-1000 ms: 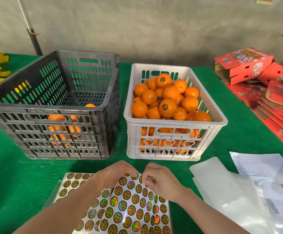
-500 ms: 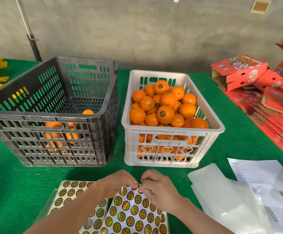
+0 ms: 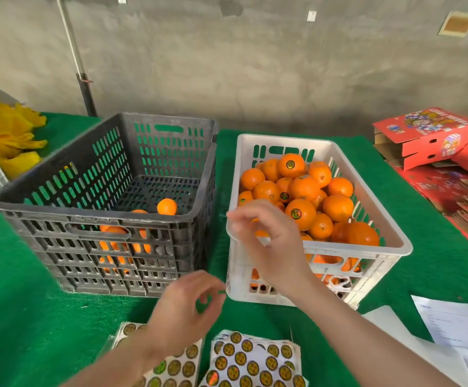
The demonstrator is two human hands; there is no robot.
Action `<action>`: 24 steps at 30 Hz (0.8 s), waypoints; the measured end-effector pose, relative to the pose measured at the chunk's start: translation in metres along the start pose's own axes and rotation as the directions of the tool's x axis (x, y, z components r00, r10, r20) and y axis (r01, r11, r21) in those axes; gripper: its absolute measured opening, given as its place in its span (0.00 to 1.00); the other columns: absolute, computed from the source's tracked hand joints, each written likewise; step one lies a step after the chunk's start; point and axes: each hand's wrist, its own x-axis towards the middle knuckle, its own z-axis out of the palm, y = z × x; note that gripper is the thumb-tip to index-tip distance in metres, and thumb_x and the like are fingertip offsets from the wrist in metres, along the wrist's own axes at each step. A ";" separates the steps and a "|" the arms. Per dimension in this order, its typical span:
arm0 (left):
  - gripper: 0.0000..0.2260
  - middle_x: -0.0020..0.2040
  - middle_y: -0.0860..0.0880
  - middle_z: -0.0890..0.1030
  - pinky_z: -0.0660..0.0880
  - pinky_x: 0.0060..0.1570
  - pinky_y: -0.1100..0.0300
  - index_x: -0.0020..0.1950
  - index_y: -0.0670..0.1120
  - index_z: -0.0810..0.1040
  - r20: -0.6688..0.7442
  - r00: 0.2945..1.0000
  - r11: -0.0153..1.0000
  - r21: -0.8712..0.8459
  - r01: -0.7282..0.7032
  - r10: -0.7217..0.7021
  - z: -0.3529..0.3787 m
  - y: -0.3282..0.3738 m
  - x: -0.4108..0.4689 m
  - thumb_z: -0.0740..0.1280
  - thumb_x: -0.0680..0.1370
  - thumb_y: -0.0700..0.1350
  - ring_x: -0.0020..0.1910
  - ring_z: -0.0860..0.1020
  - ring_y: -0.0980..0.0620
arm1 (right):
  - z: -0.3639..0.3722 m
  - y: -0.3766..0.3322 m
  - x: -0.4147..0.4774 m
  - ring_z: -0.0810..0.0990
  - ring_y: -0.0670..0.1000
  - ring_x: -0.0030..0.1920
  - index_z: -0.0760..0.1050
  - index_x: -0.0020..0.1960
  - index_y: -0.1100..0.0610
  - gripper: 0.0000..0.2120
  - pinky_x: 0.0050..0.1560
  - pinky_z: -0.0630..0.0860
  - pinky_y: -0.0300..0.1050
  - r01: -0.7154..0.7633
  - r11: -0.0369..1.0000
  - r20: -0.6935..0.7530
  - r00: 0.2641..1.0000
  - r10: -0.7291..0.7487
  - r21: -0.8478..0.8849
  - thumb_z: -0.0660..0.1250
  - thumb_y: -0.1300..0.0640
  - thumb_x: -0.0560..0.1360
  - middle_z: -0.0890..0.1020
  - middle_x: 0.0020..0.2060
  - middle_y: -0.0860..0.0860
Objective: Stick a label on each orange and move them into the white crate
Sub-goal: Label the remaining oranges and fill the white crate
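Note:
The white crate [image 3: 367, 196] stands right of centre, piled with oranges [image 3: 337, 208], a few showing round labels. A dark grey crate [image 3: 96, 216] to its left holds a few unlabelled oranges [image 3: 167, 206] at the bottom. Two sheets of round gold labels [image 3: 252, 358] lie at the near table edge. My right hand [image 3: 266, 238] is raised and blurred in front of the white crate's near-left corner, fingers curled; no label shows at its tips. My left hand [image 3: 188, 311] hovers above the left sheet, its fingers loosely curled around nothing.
Green felt covers the table. Red cartons [image 3: 425, 135] are stacked at the right, white papers and plastic bags [image 3: 456, 322] lie near right, and yellow wrappers [image 3: 9, 135] sit at the far left. A dark pole [image 3: 83, 79] rises behind the grey crate.
Both hands were pinching at the label sheet. My right hand has lifted away toward the white crate, and my left hand has risen off the sheet. The camera tilted up.

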 end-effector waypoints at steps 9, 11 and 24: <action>0.07 0.44 0.47 0.83 0.71 0.42 0.65 0.50 0.44 0.82 -0.312 0.935 0.916 0.302 0.265 -0.168 -0.183 -0.073 0.089 0.67 0.76 0.36 0.39 0.77 0.54 | 0.128 0.033 0.148 0.70 0.56 0.59 0.69 0.69 0.54 0.25 0.53 0.72 0.56 -0.024 0.970 0.205 0.976 0.075 -0.241 0.58 0.72 0.75 0.73 0.57 0.57; 0.09 0.53 0.46 0.82 0.70 0.51 0.63 0.56 0.43 0.81 -0.112 0.942 0.822 0.463 0.332 -0.318 -0.197 -0.107 0.126 0.66 0.77 0.39 0.50 0.78 0.50 | 0.152 0.046 0.166 0.68 0.57 0.59 0.61 0.74 0.49 0.33 0.50 0.72 0.57 -0.073 0.939 0.297 0.938 0.179 -0.337 0.57 0.74 0.74 0.70 0.58 0.56; 0.21 0.67 0.37 0.71 0.68 0.65 0.46 0.70 0.36 0.66 0.614 0.529 0.703 0.710 -0.045 -0.586 -0.063 -0.260 0.261 0.61 0.79 0.44 0.66 0.70 0.37 | 0.169 0.089 0.183 0.71 0.51 0.62 0.47 0.76 0.42 0.44 0.57 0.75 0.48 -0.347 0.803 0.125 0.881 0.456 -0.484 0.61 0.73 0.72 0.71 0.62 0.50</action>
